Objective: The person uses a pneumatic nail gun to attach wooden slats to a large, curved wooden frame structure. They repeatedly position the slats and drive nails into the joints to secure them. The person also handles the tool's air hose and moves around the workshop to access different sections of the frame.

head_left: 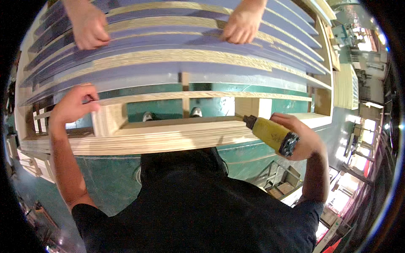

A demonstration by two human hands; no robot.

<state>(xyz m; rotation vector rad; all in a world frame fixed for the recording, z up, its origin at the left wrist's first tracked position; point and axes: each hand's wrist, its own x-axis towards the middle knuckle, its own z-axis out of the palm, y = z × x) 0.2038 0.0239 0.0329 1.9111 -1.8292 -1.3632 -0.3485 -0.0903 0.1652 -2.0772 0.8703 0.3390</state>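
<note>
My right hand [306, 137] grips a yellow-and-black power driver [272, 134]. The tool tilts, its dark nose close to the right wooden block [253, 107] of the frame. At the left, my left hand [76, 103] is closed, with thumb and fingers at the left end of a thin wooden slat [206, 96]. Just below it stands the left block [110, 119], against the thick near rail [139, 141]. Purple-faced boards with pale edges [181, 57] lie in rows across the frame beyond.
Across the frame, another person's two hands [90, 29] rest closed on the boards. Pale stacked panels [346, 86] stand at the right. A metal rack with boxes [282, 185] sits at lower right on the green floor [101, 181].
</note>
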